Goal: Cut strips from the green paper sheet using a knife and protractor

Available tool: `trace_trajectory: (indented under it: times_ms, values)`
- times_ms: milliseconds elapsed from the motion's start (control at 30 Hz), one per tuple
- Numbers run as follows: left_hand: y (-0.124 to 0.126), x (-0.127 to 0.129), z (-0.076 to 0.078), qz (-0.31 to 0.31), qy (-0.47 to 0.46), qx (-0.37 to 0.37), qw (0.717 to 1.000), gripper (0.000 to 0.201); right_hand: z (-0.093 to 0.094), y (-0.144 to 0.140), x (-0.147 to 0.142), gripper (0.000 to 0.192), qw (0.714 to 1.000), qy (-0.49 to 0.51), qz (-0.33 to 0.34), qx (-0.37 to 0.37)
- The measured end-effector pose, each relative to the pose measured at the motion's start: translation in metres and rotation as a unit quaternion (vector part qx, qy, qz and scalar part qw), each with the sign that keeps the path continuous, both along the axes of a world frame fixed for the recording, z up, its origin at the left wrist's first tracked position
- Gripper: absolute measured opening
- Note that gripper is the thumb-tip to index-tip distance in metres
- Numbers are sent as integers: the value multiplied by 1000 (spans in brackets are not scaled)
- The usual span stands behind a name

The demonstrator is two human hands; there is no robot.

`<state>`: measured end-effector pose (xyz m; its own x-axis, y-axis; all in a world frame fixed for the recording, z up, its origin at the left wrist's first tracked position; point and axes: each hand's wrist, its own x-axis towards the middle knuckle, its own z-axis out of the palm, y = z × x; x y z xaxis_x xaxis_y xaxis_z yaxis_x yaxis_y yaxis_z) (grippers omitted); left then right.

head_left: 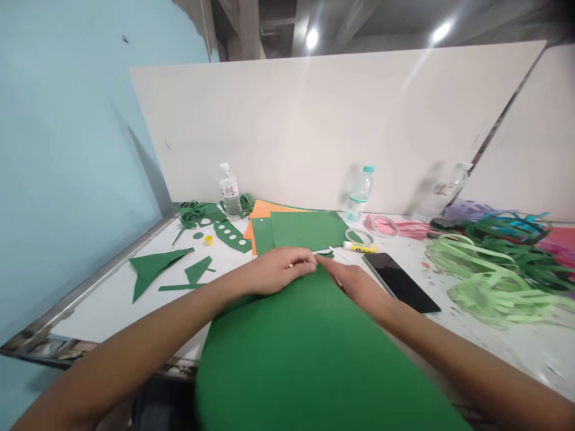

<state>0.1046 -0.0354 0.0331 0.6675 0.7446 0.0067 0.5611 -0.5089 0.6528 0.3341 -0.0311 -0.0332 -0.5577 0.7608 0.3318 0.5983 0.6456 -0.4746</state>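
A large dark green paper sheet (309,353) lies in front of me, running from the table's near edge toward the middle. My left hand (278,269) rests on its far edge with fingers curled, pinching something thin and white that I cannot make out. My right hand (354,282) lies flat along the sheet's far right corner, fingertips meeting the left hand's. A small green paper scrap (324,254) sits just beyond the fingertips.
A black phone (399,281) lies right of my right hand. Behind are a glue stick (359,246), tape roll (359,235), stacked green and orange sheets (296,228), three water bottles (230,190), green offcuts (157,266) at left, and cut paper strips (494,275) at right.
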Motion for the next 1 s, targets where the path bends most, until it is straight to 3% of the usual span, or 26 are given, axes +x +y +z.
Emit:
trace_trajectory:
  times_ms: [100, 233, 367, 533, 633, 733, 867, 1000]
  values:
    - [22, -4, -35, 39, 37, 53, 997, 25, -7, 13, 2, 39, 1000, 4, -15, -10]
    - [23, -5, -59, 43, 63, 87, 993, 24, -9, 14, -1, 26, 999, 12, -17, -41]
    - [15, 2, -62, 34, 60, 92, 993, 25, -9, 4, -9, 24, 995, 20, -2, -97]
    - [7, -24, -42, 35, 68, 37, 996, 28, -12, 4, -7, 35, 986, 34, 17, -162]
    - [-10, -62, -28, 79, 89, 5, 993, 32, -10, 7, -4, 37, 982, 39, 18, -185]
    - [-38, -93, -30, 135, 98, -1, 986, 28, -3, 6, -3, 38, 975, 39, 19, -216]
    - [-79, -102, -60, 244, 51, 29, 968, 28, 5, -5, -5, 40, 960, 26, 24, -279]
    - [-114, -87, -95, 300, -8, 165, 940, 28, 7, -26, -7, 41, 945, 3, -17, -325]
